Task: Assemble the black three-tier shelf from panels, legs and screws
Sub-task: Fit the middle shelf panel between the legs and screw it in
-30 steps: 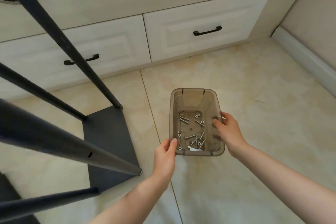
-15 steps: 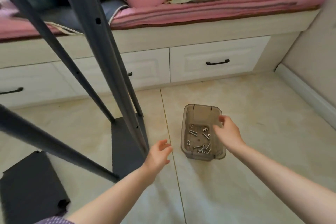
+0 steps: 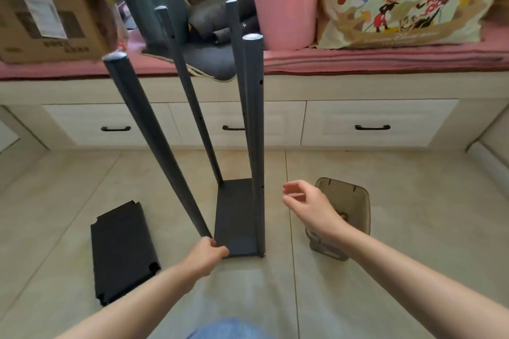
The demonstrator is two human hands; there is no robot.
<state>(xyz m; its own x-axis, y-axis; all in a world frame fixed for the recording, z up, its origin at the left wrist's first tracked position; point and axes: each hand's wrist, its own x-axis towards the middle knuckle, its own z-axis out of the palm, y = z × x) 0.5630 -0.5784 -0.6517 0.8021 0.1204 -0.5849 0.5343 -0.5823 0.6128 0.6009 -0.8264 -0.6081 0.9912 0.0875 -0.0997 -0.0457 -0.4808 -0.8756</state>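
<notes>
A black shelf panel lies flat on the floor with several dark legs standing upright from its corners. My left hand grips the panel's near left corner, at the foot of the front left leg. My right hand hovers in the air to the right of the frame with loosely curled fingers and holds nothing. Behind it stands the smoky plastic screw tray, its contents mostly hidden by my wrist. A loose black panel lies on the floor to the left.
A white bench with drawers and a pink cushion top runs along the back, about level with the leg tops. On it sit a cardboard box, a pink bin, a cartoon-print bag and dark items. Bare tiled floor lies to the right.
My view has risen from the screw tray to the whole frame. My right hand left the tray and lifted; my left hand moved left onto the panel's near corner.
</notes>
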